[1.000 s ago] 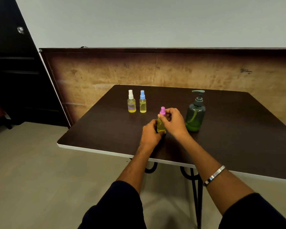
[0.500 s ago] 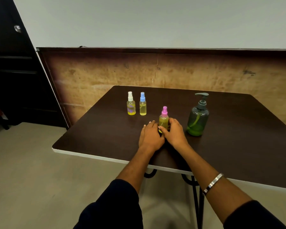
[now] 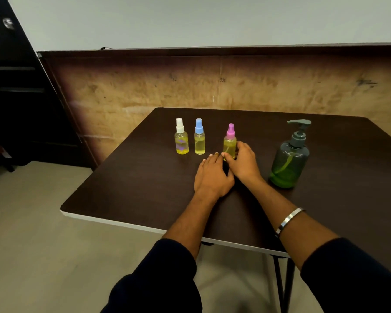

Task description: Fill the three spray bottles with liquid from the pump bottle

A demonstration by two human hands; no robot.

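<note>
from the head view i see three spray bottles standing upright on the dark table (image 3: 145, 181), all showing yellow liquid: the white-capped bottle (image 3: 181, 137) and the blue-capped bottle (image 3: 199, 137) side by side at the far left, the pink-capped bottle (image 3: 230, 141) a little to their right and apart from them. my right hand (image 3: 242, 162) curls around the lower part of the pink-capped bottle, thumb at its base, fingers wrapped behind it, so it grips that bottle. my left hand (image 3: 212, 175) lies flat on the table with straight fingers, holding nothing, its fingertips just short of the bottle's base and its side touching the right hand. the green pump bottle (image 3: 289, 159) stands upright to the right, near but clear of the right hand, with green liquid low in it. compared with half a second ago, the pink-capped bottle sits farther from me, nearly level with the other two, and a second ago the right hand was up at its pink cap. a metal bangle (image 3: 288, 220) circles my right forearm.
</note>
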